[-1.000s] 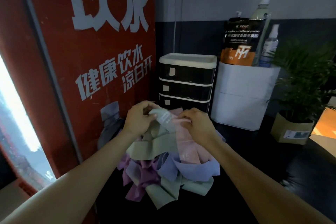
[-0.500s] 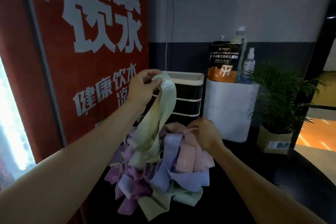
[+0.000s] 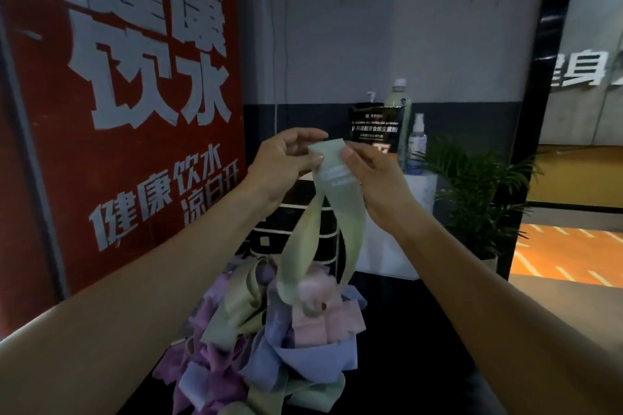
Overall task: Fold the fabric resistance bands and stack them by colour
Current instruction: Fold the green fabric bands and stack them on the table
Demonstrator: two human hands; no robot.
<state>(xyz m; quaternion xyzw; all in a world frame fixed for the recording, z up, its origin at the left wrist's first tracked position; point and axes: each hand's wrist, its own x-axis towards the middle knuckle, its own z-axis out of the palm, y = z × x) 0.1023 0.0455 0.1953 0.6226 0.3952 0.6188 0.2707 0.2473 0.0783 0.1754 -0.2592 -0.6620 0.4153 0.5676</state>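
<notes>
A pale green fabric band [image 3: 340, 199] hangs as a long loop in the air, white print near its top. My left hand [image 3: 286, 162] pinches its upper left edge and my right hand [image 3: 371, 172] pinches its upper right edge, both raised at chest height. The loop's lower end reaches down to a tangled pile of bands [image 3: 269, 340] on the dark table [image 3: 421, 330]. The pile holds green, purple, blue and pink bands; a pink band [image 3: 313, 296] is caught in the green loop's bottom.
A red panel with white lettering [image 3: 135, 111] stands close on the left. Behind the pile are a black-and-white drawer unit [image 3: 303, 222], a white box [image 3: 414, 212] carrying a pouch and bottles, and a potted plant [image 3: 478, 192] at the right.
My right hand left the pile and rose to take the green band's top beside my left hand. The band now hangs higher and my view has tilted up.
</notes>
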